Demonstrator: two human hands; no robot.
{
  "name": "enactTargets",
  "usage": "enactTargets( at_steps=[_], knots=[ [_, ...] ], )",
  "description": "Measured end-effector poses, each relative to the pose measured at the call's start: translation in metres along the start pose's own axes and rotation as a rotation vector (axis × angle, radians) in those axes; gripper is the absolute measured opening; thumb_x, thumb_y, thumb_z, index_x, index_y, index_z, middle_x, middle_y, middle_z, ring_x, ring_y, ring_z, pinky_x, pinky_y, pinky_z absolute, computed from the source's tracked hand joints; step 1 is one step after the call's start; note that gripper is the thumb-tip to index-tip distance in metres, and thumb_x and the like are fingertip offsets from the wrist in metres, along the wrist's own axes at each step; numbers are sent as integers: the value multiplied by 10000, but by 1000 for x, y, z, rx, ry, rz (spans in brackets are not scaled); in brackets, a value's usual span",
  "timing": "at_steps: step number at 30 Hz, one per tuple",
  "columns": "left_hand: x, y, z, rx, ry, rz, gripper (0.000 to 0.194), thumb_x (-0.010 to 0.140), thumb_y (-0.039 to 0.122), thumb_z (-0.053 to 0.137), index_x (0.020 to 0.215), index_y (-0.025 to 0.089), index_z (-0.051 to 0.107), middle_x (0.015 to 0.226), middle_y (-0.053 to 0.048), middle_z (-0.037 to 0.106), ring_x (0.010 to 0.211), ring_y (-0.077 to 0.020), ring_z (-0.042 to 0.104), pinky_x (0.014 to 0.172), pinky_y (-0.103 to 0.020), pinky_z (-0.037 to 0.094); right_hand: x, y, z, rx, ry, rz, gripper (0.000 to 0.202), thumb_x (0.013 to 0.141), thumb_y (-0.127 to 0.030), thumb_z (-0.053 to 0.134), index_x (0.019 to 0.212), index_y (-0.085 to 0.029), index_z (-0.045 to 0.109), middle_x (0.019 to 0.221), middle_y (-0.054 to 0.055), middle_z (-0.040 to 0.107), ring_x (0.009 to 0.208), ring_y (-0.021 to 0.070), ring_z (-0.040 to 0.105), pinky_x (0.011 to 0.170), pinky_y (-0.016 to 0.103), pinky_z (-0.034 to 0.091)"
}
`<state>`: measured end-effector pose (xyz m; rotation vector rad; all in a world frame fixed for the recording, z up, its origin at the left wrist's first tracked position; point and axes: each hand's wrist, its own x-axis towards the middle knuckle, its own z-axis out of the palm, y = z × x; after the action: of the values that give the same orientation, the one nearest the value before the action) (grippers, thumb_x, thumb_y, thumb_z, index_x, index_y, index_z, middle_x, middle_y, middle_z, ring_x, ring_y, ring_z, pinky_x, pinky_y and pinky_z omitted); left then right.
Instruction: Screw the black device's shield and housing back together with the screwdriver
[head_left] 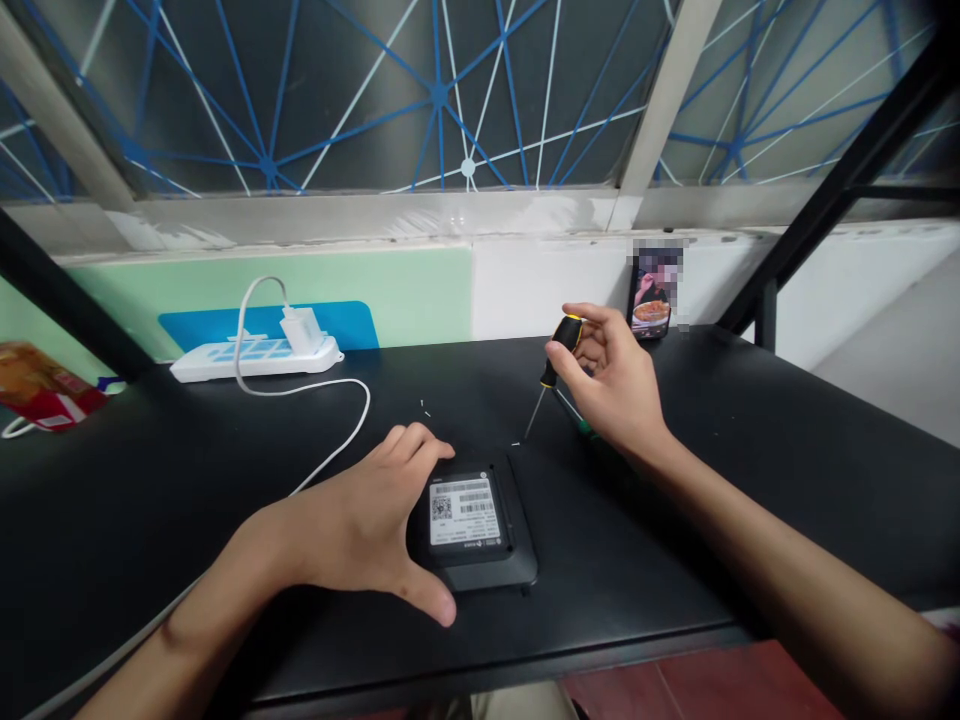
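Observation:
My left hand [360,510] reaches around the left side of a black box-shaped device [491,572], thumb at its front edge and forefinger at its back edge. The device lies flat with a white label [463,510] bearing a QR code and barcodes facing up. My right hand [619,375] grips a screwdriver [566,335] by its black and yellow handle, tilted, its tip down near a small screw [515,444] behind the device. Whether the tip touches the screw I cannot tell. Below the right hand, a green-ended tool [585,427] with a metal shaft is partly hidden.
Two tiny screws [424,408] lie farther back on the black table [465,645]. A white power strip [262,355] with a plugged-in charger [301,328] stands back left; its white cable [337,450] runs past my left arm. A phone [651,300] leans on the wall, and a red packet [49,390] lies far left.

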<state>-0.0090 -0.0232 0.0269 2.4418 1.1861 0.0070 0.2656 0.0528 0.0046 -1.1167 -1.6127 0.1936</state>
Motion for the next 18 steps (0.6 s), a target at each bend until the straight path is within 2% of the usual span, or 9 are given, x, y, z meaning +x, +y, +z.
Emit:
enactTargets(
  at_steps=[6, 15, 18],
  knots=[
    [0, -2, 1, -31, 36, 23, 1105, 553, 727, 812, 1443, 214, 406, 1370, -132, 449, 1330, -394, 397, 1113, -556, 388, 0, 0, 0, -8, -2, 2, 429, 884, -360, 628, 1282, -228, 536, 1015, 63, 695, 754, 174, 678, 787, 367, 579],
    [0, -4, 3, -35, 35, 29, 1123, 551, 738, 804, 1459, 212, 404, 1373, -136, 447, 1328, -400, 390, 1107, -555, 389, -1, 0, 2, 39, 0, 19, 428, 880, -363, 636, 1273, -233, 530, 1003, 55, 693, 766, 179, 685, 787, 377, 585],
    [0, -3, 2, -50, 35, 34, 1112, 560, 734, 804, 1459, 211, 412, 1375, -133, 453, 1325, -393, 396, 1103, -548, 397, -1, 2, 2, 80, 15, 36, 428, 880, -371, 642, 1271, -244, 521, 1025, 59, 695, 834, 198, 701, 836, 398, 586]
  ],
)
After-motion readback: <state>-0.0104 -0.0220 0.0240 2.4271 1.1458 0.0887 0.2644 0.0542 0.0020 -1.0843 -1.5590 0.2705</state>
